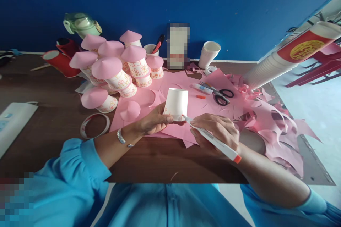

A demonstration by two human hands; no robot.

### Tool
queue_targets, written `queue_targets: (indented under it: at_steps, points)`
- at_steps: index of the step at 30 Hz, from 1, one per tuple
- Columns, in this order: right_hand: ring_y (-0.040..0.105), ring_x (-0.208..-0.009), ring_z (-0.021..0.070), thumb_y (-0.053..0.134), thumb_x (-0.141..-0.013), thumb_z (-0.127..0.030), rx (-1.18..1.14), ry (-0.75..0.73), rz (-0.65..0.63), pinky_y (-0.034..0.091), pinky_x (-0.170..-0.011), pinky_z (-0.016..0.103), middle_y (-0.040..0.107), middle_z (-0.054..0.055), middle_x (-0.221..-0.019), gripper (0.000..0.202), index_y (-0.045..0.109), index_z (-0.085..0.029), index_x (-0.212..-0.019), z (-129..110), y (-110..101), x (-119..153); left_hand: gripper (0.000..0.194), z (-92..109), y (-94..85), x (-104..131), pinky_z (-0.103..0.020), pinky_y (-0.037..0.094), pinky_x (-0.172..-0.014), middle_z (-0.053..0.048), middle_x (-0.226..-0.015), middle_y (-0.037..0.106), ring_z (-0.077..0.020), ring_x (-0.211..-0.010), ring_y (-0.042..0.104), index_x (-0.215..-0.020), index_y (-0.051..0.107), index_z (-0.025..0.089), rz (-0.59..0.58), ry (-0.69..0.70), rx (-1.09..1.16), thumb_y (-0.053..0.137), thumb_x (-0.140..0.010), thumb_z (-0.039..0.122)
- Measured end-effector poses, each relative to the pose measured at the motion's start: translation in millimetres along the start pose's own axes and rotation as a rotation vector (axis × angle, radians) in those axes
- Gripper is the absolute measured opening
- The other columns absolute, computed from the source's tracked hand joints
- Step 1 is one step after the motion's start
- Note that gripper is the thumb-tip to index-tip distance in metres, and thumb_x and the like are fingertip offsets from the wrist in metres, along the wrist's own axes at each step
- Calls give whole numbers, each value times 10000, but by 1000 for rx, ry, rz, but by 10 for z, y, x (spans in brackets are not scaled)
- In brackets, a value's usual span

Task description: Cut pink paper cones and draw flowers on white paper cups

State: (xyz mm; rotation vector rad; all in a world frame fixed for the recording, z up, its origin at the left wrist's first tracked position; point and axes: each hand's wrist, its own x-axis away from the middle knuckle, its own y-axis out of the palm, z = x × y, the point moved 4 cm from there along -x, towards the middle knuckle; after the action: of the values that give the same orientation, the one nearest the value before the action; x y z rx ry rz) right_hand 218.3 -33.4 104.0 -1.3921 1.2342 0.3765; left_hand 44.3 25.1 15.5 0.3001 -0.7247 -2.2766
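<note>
The brown table [170, 163] bears pink paper [181, 133] and a tape roll [82, 127].

The white cup [177, 103] is held upside down, narrow end uppermost, with a few small orange strokes near its lower rim. The slim white marker [217, 143], orange at its back end, slants with its tip at the cup's surface near that rim.

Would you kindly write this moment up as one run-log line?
left hand: holds white cup; right hand: holds marker, tip at cup's lower edge; nearby: scissors on pink paper; left side: cone-topped cups
</note>
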Motion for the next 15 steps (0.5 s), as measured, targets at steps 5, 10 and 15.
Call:
queue_targets:
  at_steps: [5,10,15]
  points:
    - [764,-653,161,665,-933,-79,1,-1,12,668,-613,267,770,23,-777,200,639,-183,-1102,-1,1,-4,476,-26,-37,11,-335,604,-915,-115,-1132,779,-245,-1082,737,-1201,732,187,1,-3,-10,884,-804,402]
    - [765,-658,160,660,-932,-67,8,-1,0,665,-617,261,773,37,-788,196,638,-173,-1096,-3,1,-2,448,-12,-24,5,-358,598,-919,-98,-1114,761,-236,-1042,732,-1196,712,205,35,1,-34,872,-812,371]
    - [772,-675,166,665,-943,-86,-3,0,-22,663,-631,266,774,44,-796,167,645,-167,-1087,4,24,13,443,30,40,-21,-322,581,-878,-67,-1047,743,-199,-972,711,-1147,692,205,84,-36,-61,899,-782,346]
